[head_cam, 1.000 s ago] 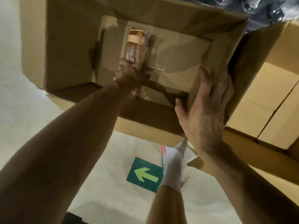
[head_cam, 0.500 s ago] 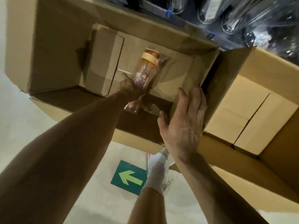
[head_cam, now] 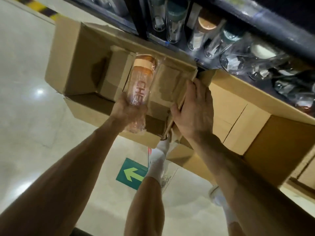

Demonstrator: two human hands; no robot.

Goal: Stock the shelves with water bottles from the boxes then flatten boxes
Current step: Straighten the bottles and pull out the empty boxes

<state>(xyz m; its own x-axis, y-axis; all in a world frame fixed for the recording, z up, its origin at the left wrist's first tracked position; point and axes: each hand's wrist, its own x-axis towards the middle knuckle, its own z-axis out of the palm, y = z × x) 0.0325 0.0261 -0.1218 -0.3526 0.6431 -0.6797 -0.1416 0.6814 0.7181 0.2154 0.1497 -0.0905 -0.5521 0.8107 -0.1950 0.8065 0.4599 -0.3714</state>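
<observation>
The left grip (head_cam: pixel 127 108) is closed around the lower end of a clear bottle (head_cam: pixel 140 82) and holds it above the open box (head_cam: pixel 81 65). The bottle has a pale orange lid, which points away from the person toward the shelf (head_cam: pixel 265 19). Red letters run along its side. A thin plastic wrap (head_cam: pixel 136 125) covers the bottle and hangs crumpled under the grip.

The right grip (head_cam: pixel 194 111) pinches the right wall of the same box: the thumb is on the inner side and the fingers lie spread on the outer side. The box stands on the floor (head_cam: pixel 25 99) with its flaps open, just in front of the shelf. A second box (head_cam: pixel 235 116) stands touching it on the right.

On the shelf stand several clear bottles (head_cam: pixel 173 23), some with dark green lids and one with an orange lid. On the floor, near the person's white sock (head_cam: pixel 157 160), there is a green arrow sign (head_cam: pixel 131 173).
</observation>
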